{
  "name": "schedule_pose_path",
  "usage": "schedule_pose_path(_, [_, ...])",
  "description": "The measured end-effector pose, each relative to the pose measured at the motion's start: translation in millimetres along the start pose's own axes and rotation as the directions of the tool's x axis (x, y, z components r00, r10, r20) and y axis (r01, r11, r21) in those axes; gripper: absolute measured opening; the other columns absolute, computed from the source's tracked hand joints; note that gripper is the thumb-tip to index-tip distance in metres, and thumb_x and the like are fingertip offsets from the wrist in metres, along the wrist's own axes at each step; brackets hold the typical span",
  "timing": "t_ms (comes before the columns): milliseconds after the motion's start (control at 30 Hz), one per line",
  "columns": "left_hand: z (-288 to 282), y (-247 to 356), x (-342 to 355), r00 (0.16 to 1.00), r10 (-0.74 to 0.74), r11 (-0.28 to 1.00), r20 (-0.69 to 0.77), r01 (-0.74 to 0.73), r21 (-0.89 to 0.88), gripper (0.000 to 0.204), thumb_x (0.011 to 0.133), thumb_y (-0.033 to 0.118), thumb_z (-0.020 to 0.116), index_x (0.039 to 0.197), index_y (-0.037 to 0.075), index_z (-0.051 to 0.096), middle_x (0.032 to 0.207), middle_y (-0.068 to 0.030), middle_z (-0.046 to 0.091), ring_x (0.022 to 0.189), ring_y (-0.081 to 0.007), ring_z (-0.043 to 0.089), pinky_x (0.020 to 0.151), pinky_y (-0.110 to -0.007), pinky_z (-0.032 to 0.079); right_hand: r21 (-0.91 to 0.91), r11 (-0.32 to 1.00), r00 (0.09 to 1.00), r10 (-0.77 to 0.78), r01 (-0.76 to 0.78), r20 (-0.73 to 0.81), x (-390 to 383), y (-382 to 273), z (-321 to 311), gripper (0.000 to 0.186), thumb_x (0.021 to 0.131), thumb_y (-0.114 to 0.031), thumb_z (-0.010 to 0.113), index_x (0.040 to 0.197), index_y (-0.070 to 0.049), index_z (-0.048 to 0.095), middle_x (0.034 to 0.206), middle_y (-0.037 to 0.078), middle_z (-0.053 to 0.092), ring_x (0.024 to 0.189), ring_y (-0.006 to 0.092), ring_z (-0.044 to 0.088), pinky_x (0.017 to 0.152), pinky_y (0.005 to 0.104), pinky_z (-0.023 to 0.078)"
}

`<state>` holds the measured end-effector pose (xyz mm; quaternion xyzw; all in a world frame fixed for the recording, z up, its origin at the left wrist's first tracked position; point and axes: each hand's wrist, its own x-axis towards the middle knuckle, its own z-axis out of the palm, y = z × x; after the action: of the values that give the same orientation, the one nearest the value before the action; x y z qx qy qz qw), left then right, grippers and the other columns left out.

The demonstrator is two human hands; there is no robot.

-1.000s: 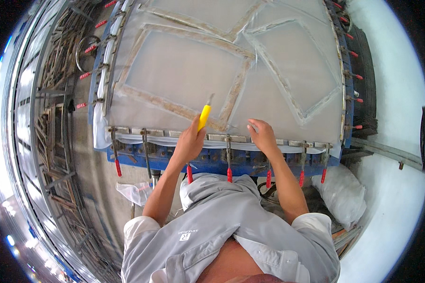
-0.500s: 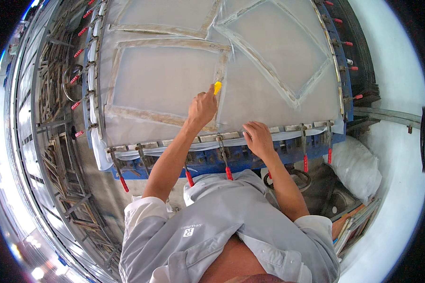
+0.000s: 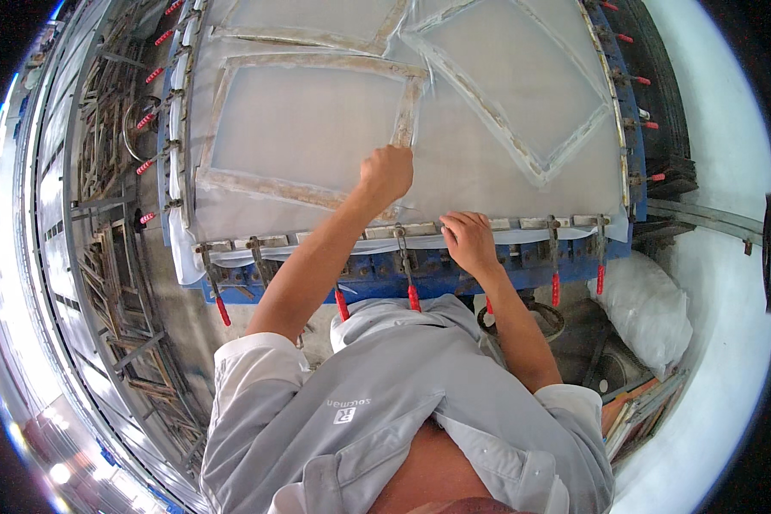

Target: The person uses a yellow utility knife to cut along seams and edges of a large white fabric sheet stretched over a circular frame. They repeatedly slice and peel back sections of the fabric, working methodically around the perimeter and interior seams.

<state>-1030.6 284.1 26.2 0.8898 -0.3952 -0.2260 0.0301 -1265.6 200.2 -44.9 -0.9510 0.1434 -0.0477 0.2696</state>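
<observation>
A pale sheet of mesh [image 3: 505,199] is stretched over several rectangular frames. My left hand [image 3: 388,171] is a closed fist over the right bar of the nearest left frame [image 3: 304,62]. It grips a small yellow tool, which the hand now hides; its kind does not show. My right hand [image 3: 469,238] rests at the near edge of the mesh, by the pale clamping strips [image 3: 522,223]. Its fingers are loosely bent with nothing visible in them. A tilted frame [image 3: 488,120] lies under the mesh to the right. Brownish, glue-like bands mark the frame bars.
Red-handled clamps [image 3: 414,296] line the near edge and both sides of the blue stretching table [image 3: 368,287]. Stacked metal frames [image 3: 124,300] stand at the left. On the right are a metal rail [image 3: 702,216] and a clear plastic bag [image 3: 647,300].
My left hand has turned and moved slightly right, so the yellow tool no longer shows. My right hand stays at the near edge. The whole view has shifted slightly.
</observation>
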Motion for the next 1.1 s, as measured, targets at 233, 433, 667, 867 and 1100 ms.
schedule_pose_path(233, [9,-34,-31,0.924,0.136,0.986,0.358,-0.163,0.044,0.023,0.087,0.013,0.062,0.102,-0.003,0.069,0.094,-0.0266,0.072,0.094,-0.0427,0.073,0.078,-0.052,0.060,0.064,0.998,1.000,0.002,-0.002,0.008,1,0,-6,0.024,0.092,-0.017,0.067,0.112,-0.007,0.073,0.109,0.012,0.075,0.104,0.0316,0.067,0.097,0.0471,0.046])
schedule_pose_path(433, [25,-64,-115,0.992,0.018,0.945,0.127,0.025,-0.327,0.035,0.096,0.018,0.056,0.128,0.005,0.063,0.092,-0.0268,0.072,0.087,-0.0458,0.070,0.077,-0.056,0.055,0.142,0.978,0.980,0.135,-0.156,0.146,25,-22,-13,0.023,0.094,-0.018,0.065,0.112,-0.006,0.074,0.106,0.014,0.074,0.103,0.0337,0.067,0.097,0.0466,0.048])
schedule_pose_path(667, [25,-93,-174,1.000,0.019,0.873,-0.018,-0.025,-0.487,0.034,0.098,0.022,0.061,0.131,0.012,0.062,0.094,-0.0221,0.071,0.086,-0.0454,0.067,0.075,-0.056,0.052,0.211,0.973,0.978,0.053,-0.096,0.201,63,-20,30,0.026,0.094,-0.023,0.065,0.111,-0.006,0.074,0.105,0.017,0.074,0.101,0.0382,0.068,0.092,0.0491,0.052])
schedule_pose_path(867, [-17,-146,-185,0.987,-0.139,0.940,-0.082,0.106,-0.324,0.042,0.097,0.022,0.064,0.137,0.009,0.060,0.102,-0.0207,0.068,0.092,-0.0426,0.068,0.082,-0.049,0.055,0.259,0.945,0.956,0.132,-0.201,0.262,57,-33,14,0.029,0.098,-0.028,0.064,0.112,-0.004,0.073,0.106,0.015,0.074,0.097,0.0335,0.070,0.087,0.0448,0.054])
schedule_pose_path(1100, [29,-74,-176,0.905,-0.093,0.805,-0.416,-0.178,-0.566,0.063,0.091,0.008,0.066,0.149,-0.001,0.042,0.136,-0.0298,0.053,0.122,-0.0481,0.055,0.102,-0.050,0.048,0.769,0.364,0.841,0.087,-0.526,0.534,91,-149,25,0.042,0.107,-0.038,0.054,0.124,-0.002,0.065,0.094,0.007,0.074,0.084,0.0130,0.069,0.073,0.0280,0.053])
